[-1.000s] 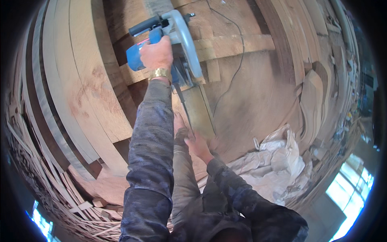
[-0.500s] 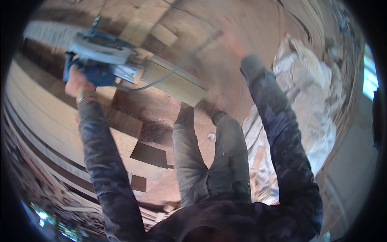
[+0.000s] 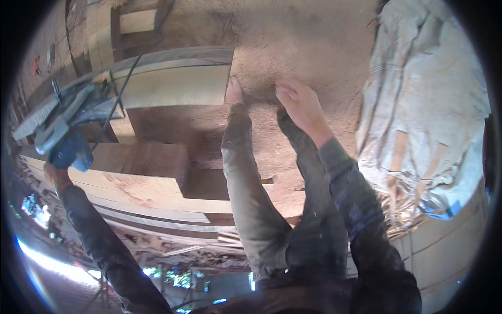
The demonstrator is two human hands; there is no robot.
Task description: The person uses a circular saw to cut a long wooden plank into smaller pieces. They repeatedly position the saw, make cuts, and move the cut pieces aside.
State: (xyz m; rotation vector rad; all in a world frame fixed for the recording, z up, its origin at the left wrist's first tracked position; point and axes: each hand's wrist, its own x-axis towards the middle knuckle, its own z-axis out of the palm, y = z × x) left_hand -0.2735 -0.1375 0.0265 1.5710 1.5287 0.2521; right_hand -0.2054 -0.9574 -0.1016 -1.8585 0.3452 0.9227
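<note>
My left hand [image 3: 56, 177] is at the far left, wrapped round the blue handle of a corded circular saw [image 3: 65, 152] with a grey guard. The saw sits tilted by the left part of a long squared timber [image 3: 178, 86], and blur hides whether its blade touches the wood. A dark power cord [image 3: 133, 68] runs from the saw up past the timber. Over my right foot and lower leg hangs my right hand [image 3: 303, 107], fingers loosely bent and apart, with nothing in it.
Thick timber blocks [image 3: 141, 180] lie left of my legs, above stacked boards and scraps. My bare left foot [image 3: 234, 91] stands at the timber's end. Large whitish sacks [image 3: 418, 99] are on the right. Sawdust covers the ground [image 3: 293, 47].
My view has turned. The saw in my left hand now appears farther left and lower. My right hand has come down and inward from beside the cord to above my right leg.
</note>
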